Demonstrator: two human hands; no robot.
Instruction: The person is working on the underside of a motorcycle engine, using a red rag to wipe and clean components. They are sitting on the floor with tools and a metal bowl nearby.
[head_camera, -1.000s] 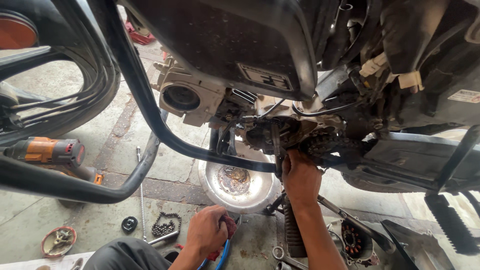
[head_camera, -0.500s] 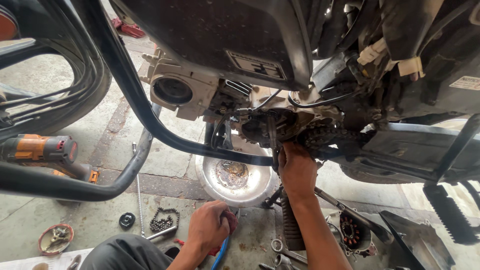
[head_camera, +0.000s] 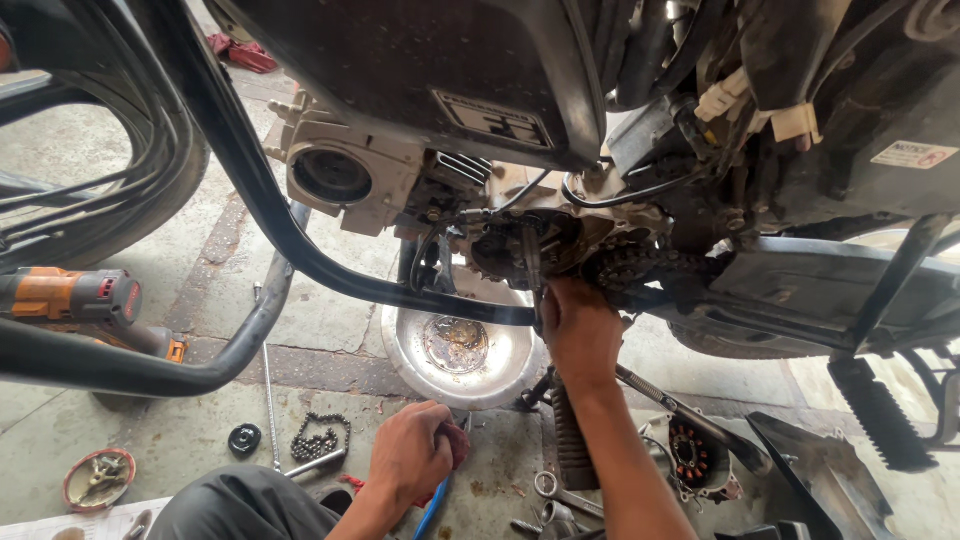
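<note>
Overhead, the right hand (head_camera: 578, 330) was raised to the exposed engine (head_camera: 530, 245) of a motorcycle, its fingers (head_camera: 556, 300) curled against the underside of the open case beside the drive chain (head_camera: 640, 265). What those fingers gripped could not be told; the hand hid the contact point. The engine lay directly above and just ahead of that hand, so the right hand was by far the nearer. The chain ran roughly level, its long axis passing rightward from the engine toward the rear of the machine.

The left hand (head_camera: 412, 455) was low, near the floor (head_camera: 300, 310), well apart from the engine. It was closed in a fist around a red rag (head_camera: 455, 445) and a blue-handled tool (head_camera: 432, 505), whose long axis pointed down toward the person.

A steel bowl (head_camera: 455, 345) holding dark oil stood on the floor below the engine, between the two hands. A loose chain (head_camera: 320, 440) lay left of the left hand, and an orange power tool (head_camera: 70, 297) rested farther left.
</note>
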